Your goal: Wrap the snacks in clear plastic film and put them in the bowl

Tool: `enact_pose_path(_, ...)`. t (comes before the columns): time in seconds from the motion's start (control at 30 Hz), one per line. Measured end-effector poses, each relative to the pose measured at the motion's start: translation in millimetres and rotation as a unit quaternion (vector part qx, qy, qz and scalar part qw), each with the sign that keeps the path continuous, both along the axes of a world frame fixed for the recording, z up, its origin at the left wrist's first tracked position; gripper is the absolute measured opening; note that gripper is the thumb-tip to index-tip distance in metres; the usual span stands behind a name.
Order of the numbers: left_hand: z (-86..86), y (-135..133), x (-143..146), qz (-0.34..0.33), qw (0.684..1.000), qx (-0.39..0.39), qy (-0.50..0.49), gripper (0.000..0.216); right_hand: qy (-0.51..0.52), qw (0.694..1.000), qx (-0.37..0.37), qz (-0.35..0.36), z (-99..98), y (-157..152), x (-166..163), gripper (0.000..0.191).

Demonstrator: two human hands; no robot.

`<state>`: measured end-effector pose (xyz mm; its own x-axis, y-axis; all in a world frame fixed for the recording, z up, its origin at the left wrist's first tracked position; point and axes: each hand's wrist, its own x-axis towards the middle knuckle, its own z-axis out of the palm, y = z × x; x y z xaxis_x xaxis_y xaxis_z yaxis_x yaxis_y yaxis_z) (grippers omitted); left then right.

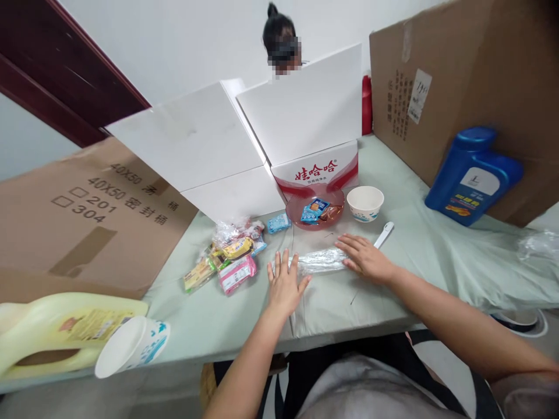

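A rolled-up clear plastic bag [319, 260] lies across the pale green tablecloth [406, 256] in front of me. My left hand [286, 283] lies flat with fingers spread, its fingertips touching the roll's left end. My right hand [364, 256] rests palm down on the roll's right end, fingers straight. Just behind the roll stands a red translucent plate [295, 214] holding a blue snack packet [315, 209] and an orange-brown one. A pile of wrapped snacks [229, 256] lies to the left of my left hand.
A white paper bowl [365, 202] and a white spoon [384, 234] sit right of the plate. White box flaps [244, 139] stand behind, a person beyond them. Cardboard sheets flank both sides. Blue jug [471, 174] right; yellow jug [65, 331] and tipped paper bowl [131, 346] near left.
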<state>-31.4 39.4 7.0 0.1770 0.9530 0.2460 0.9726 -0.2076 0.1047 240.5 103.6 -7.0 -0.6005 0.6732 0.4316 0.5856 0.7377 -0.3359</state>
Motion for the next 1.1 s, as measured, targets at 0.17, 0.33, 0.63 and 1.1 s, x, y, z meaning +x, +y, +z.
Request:
enact_pose_path(0.17, 10.9, 7, 70, -0.176, 0.982, 0.019, -0.062, 0.035, 0.139, 0.985, 0.002, -0.098, 7.3, 11, 9, 0.038)
enact_pose_path(0.33, -1.2, 21, 129, -0.201, 0.979, -0.001, -0.013, 0.034, 0.17, 0.976, -0.003, -0.135, 4.5, 17, 18, 0.037)
enact_pose_path(0.63, -3.9, -47, 128, -0.468, 0.87, -0.054, -0.146, 0.017, 0.121, 0.99, -0.049, 0.053, 13.7, 6, 12, 0.035)
enact_pose_path(1.1, 2.7, 65, 34, -0.01, 0.829, -0.155, -0.538, 0.015, -0.026, 0.991, -0.062, 0.117, 5.3, -1, -1, 0.024)
